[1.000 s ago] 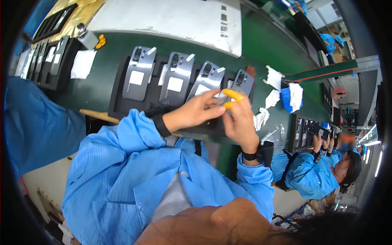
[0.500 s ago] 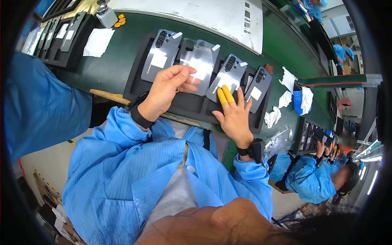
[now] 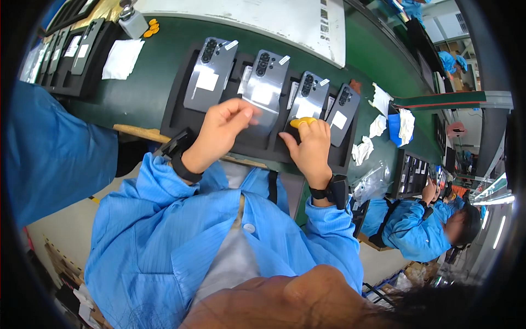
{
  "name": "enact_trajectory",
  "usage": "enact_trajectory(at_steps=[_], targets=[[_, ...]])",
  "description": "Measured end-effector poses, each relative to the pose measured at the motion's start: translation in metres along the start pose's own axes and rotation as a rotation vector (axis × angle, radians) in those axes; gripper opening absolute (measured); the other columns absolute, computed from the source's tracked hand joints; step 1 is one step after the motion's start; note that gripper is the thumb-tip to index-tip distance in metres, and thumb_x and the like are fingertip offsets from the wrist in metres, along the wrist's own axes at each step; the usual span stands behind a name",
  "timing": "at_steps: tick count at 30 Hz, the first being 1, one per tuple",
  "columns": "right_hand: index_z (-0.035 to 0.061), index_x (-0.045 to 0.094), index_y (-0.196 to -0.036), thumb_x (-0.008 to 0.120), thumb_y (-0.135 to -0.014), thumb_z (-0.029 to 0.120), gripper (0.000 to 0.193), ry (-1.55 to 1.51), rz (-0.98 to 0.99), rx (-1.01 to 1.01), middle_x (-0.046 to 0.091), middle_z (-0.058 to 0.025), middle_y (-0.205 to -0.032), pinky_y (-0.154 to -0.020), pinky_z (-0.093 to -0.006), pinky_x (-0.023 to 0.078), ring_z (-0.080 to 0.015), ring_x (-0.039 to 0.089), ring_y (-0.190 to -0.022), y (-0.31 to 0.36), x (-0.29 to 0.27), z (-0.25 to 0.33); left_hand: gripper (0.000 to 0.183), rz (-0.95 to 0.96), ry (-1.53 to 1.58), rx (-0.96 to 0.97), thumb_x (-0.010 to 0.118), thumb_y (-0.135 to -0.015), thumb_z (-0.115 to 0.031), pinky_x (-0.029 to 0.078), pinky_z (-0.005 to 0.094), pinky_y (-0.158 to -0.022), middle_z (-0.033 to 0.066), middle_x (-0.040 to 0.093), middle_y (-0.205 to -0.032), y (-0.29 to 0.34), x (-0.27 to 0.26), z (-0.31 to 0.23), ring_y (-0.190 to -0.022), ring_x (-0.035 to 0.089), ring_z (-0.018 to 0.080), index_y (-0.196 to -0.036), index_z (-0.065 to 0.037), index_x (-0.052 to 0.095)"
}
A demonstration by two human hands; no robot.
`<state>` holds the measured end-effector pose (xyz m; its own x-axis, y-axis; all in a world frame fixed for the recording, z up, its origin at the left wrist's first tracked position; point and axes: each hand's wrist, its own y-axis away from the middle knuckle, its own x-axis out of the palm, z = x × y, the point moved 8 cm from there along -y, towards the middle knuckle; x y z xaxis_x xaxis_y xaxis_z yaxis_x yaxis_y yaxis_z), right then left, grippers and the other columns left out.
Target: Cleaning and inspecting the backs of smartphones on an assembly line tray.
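Four grey phones lie back up in a black foam tray [image 3: 178, 112]: the leftmost phone [image 3: 200, 98], the second phone [image 3: 267, 79], the third phone [image 3: 308, 98] and the rightmost phone [image 3: 349, 104]. My left hand [image 3: 222, 129] is closed in a pinch over the lower left of the second phone. A bright line across that phone looks like the edge of a clear film [image 3: 261, 106], apparently held in this pinch; its outline is hard to see. My right hand [image 3: 312, 148], two fingers in yellow finger cots [image 3: 302, 122], bends over the third phone's lower end, thumb apart.
Left of the tray are a white cloth [image 3: 122, 58], a pump bottle [image 3: 133, 23], loose yellow finger cots [image 3: 152, 27] and another phone tray [image 3: 90, 77]. Crumpled wipes [image 3: 378, 126] and a blue container [image 3: 394, 130] stand right. A co-worker [image 3: 411, 230] sits farther right.
The clear film with its camera cutout no longer shows over the second phone's upper part. My right fingers have bent and drawn in. My left hand has dropped slightly nearer me.
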<state>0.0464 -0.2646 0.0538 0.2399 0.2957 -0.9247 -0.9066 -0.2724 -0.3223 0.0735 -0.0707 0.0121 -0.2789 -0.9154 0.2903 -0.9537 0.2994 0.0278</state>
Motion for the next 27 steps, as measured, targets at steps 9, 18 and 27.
enact_trajectory(at_steps=[9, 18, 27], targets=[[0.0027, 0.066, -0.118, 0.063, -0.093, 0.021, 0.031, 0.168, -0.227, 0.278, 0.061, -0.019, -0.12, -0.1, -0.0505, 0.038, -0.0384, 0.052, -0.116, -0.057, -0.008, -0.115, 0.013, 0.438, -0.716, 0.645, 0.063, -0.092, -0.011, 0.055, 0.0407, -0.084, 0.0127, 0.069, -0.112, 0.026, 0.093, -0.025, -0.099, 0.066, 0.032, -0.099, -0.001, 0.066], [0.0023, 0.061, -0.125, 0.063, -0.098, 0.017, 0.031, -0.999, 0.066, 0.482, 0.068, -0.0057, -0.101, -0.075, -0.0254, 0.051, -0.0092, 0.062, -0.091, -0.011, 0.001, -0.084, 0.019, 0.44, -0.647, 0.304, 0.057, -0.093, -0.002, 0.055, 0.0371, -0.084, 0.0153, 0.07, -0.103, -0.002, 0.081, -0.012, -0.098, 0.068, 0.032, -0.11, 0.0, 0.066], [-0.0024, 0.053, -0.132, 0.068, -0.095, 0.013, 0.042, -1.678, -0.251, 0.575, 0.07, -0.0129, -0.105, -0.077, -0.0287, 0.056, -0.0167, 0.069, -0.087, 0.062, -0.006, -0.05, 0.03, 0.468, -0.255, -0.066, 0.049, -0.103, -0.007, 0.055, 0.0302, -0.085, 0.0137, 0.072, -0.108, -0.009, 0.082, 0.021, -0.096, 0.071, 0.0189, -0.131, -0.001, 0.057]])
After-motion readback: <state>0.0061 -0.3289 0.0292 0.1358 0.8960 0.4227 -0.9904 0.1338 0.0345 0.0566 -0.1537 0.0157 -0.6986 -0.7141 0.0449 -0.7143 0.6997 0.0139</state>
